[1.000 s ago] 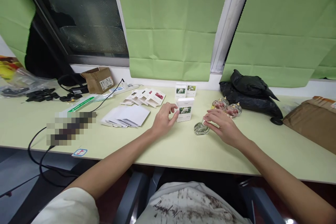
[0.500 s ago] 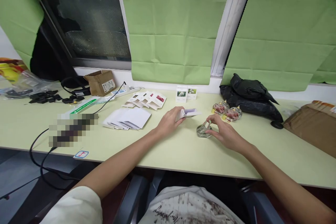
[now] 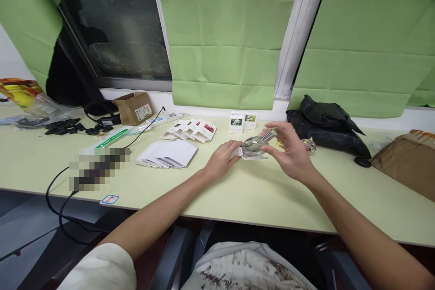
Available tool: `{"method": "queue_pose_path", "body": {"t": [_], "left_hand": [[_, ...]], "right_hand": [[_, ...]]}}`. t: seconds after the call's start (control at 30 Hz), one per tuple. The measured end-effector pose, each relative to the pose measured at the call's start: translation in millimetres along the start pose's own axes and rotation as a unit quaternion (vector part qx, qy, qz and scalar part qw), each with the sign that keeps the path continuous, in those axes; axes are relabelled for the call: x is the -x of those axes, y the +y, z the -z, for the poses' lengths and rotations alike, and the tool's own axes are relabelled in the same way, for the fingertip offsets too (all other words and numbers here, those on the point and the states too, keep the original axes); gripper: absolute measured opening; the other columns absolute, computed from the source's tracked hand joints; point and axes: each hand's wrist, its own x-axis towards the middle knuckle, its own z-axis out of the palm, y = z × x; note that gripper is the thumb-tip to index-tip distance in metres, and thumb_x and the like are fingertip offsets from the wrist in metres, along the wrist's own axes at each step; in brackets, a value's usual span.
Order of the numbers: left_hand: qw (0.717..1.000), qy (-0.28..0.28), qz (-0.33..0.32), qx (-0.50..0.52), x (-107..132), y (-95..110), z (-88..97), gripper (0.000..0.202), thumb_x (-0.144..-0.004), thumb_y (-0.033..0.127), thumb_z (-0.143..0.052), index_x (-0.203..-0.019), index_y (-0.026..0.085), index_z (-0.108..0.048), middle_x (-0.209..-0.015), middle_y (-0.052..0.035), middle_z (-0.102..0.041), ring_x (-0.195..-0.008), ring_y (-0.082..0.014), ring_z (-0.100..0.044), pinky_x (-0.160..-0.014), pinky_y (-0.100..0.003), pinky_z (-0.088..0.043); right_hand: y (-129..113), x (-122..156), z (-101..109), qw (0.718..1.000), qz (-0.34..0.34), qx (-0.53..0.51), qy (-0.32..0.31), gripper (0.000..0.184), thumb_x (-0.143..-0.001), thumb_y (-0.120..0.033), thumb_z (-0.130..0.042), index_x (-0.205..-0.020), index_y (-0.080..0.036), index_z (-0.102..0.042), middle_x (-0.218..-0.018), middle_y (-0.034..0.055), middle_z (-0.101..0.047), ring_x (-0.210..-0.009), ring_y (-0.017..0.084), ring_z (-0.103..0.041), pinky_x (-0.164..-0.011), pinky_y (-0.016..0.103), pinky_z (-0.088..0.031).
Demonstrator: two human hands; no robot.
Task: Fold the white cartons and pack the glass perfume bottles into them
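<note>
My left hand (image 3: 222, 157) is closed around a small white carton (image 3: 255, 157), whose open end faces right. In my right hand (image 3: 288, 148) is a clear glass perfume bottle (image 3: 253, 146), tilted, with its silvery neck toward my fingers. The bottle's rounded base is at the carton's opening; I cannot tell how far inside it sits. Behind my right hand, another ornate bottle with a gold top (image 3: 310, 145) is partly hidden.
Flat white cartons (image 3: 166, 153) and printed cartons (image 3: 204, 130) lie to the left. Two flower-printed boxes (image 3: 236, 123) stand at the back. Black plastic bags (image 3: 329, 127) and a brown package (image 3: 408, 158) are on the right. A cardboard box (image 3: 133, 108) stands back left.
My right hand has lifted the perfume bottle off the table and moved it up and left to the carton. The carton in my left hand has tipped, its opening now meeting the bottle.
</note>
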Motion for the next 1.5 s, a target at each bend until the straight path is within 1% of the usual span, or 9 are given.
{"method": "queue_pose_path", "body": {"t": [0.1,0.27,0.43,0.57,0.8,1.03,1.13,1.3,1.5], "left_hand": [[1.0,0.019,0.001,0.021,2.0,-1.8,0.1,0.043,-0.098,0.015,-0.06,-0.139,0.027,-0.051,-0.129,-0.0086,-0.067,-0.12,-0.0242,-0.066,-0.1,-0.041,-0.054],[0.999,0.01,-0.02,0.032,5.2,-5.6,0.7,0.04,-0.1,0.017,-0.058,-0.139,0.027,-0.052,-0.132,-0.0092,-0.067,-0.125,-0.0247,-0.064,-0.104,-0.043,-0.053],[0.996,0.017,0.04,0.083,5.4,-0.9,1.0,0.04,-0.097,0.018,-0.062,-0.135,0.027,-0.055,-0.128,-0.0072,-0.069,-0.118,-0.0227,-0.067,-0.101,-0.039,-0.055],[0.988,0.006,0.088,0.129,4.2,5.0,1.5,0.036,-0.097,0.024,-0.063,-0.132,0.026,-0.056,-0.128,-0.0062,-0.069,-0.114,-0.0222,-0.069,-0.1,-0.038,-0.056],[0.969,-0.005,0.148,0.196,1.1,12.8,0.6,0.043,-0.097,0.041,-0.067,-0.135,0.026,-0.054,-0.126,-0.0077,-0.07,-0.1,-0.0217,-0.071,-0.07,-0.029,-0.058],[0.983,-0.021,0.117,0.14,5.3,4.0,1.9,0.041,-0.099,0.036,-0.064,-0.138,0.025,-0.054,-0.131,-0.0081,-0.069,-0.113,-0.0244,-0.069,-0.096,-0.039,-0.057],[0.984,-0.027,0.105,0.143,6.1,3.3,1.5,0.041,-0.099,0.032,-0.063,-0.139,0.026,-0.054,-0.133,-0.0077,-0.068,-0.114,-0.0237,-0.068,-0.099,-0.04,-0.057],[0.966,-0.012,0.156,0.207,2.5,7.4,-0.1,0.041,-0.097,0.034,-0.067,-0.134,0.025,-0.055,-0.126,-0.0072,-0.07,-0.105,-0.021,-0.07,-0.084,-0.033,-0.061],[0.948,-0.024,0.187,0.256,-0.7,11.7,-3.9,0.042,-0.095,0.04,-0.069,-0.132,0.025,-0.056,-0.123,-0.0062,-0.07,-0.106,-0.0217,-0.069,-0.088,-0.034,-0.06]], "right_hand": [[3.8,7.6,-10.3,1.0,-0.007,-0.008,-0.003,0.039,-0.1,-0.041,-0.062,-0.137,-0.033,-0.053,-0.134,0.009,-0.063,-0.127,0.032,-0.06,-0.11,0.052,-0.049],[9.8,15.8,-12.0,0.998,0.02,0.061,-0.008,0.03,-0.101,-0.036,-0.062,-0.13,-0.033,-0.057,-0.126,0.0093,-0.068,-0.128,0.035,-0.057,-0.108,0.056,-0.048],[10.4,16.3,-14.5,0.992,0.084,0.092,-0.032,0.027,-0.103,-0.029,-0.057,-0.128,-0.036,-0.057,-0.123,0.0062,-0.073,-0.14,0.035,-0.05,-0.113,0.062,-0.042],[9.3,11.5,-14.0,0.992,0.059,0.101,-0.045,0.027,-0.103,-0.033,-0.058,-0.13,-0.036,-0.061,-0.124,0.0071,-0.073,-0.147,0.035,-0.044,-0.111,0.062,-0.044],[14.5,-5.5,-9.0,0.991,0.028,0.092,-0.091,0.035,-0.107,-0.034,-0.05,-0.139,-0.039,-0.063,-0.135,0.0023,-0.071,-0.149,0.033,-0.043,-0.111,0.059,-0.046],[14.7,-11.7,-6.6,0.97,0.083,0.132,-0.184,0.047,-0.106,-0.02,-0.048,-0.148,-0.038,-0.057,-0.126,0.0034,-0.077,-0.154,0.034,-0.036,-0.114,0.063,-0.045],[14.1,-8.1,-13.2,0.962,0.092,0.157,-0.202,0.054,-0.105,-0.016,-0.045,-0.154,-0.039,-0.05,-0.132,0.0035,-0.074,-0.156,0.036,-0.033,-0.117,0.068,-0.038],[17.7,0.6,-25.0,0.976,0.09,0.165,-0.11,0.044,-0.107,-0.028,-0.048,-0.151,-0.032,-0.05,-0.142,0.006,-0.068,-0.152,0.035,-0.038,-0.116,0.062,-0.042],[30.3,13.3,-34.2,0.99,0.069,0.12,0.003,0.028,-0.108,-0.033,-0.049,-0.133,-0.029,-0.06,-0.129,0.0081,-0.07,-0.141,0.032,-0.05,-0.11,0.055,-0.048]]}}
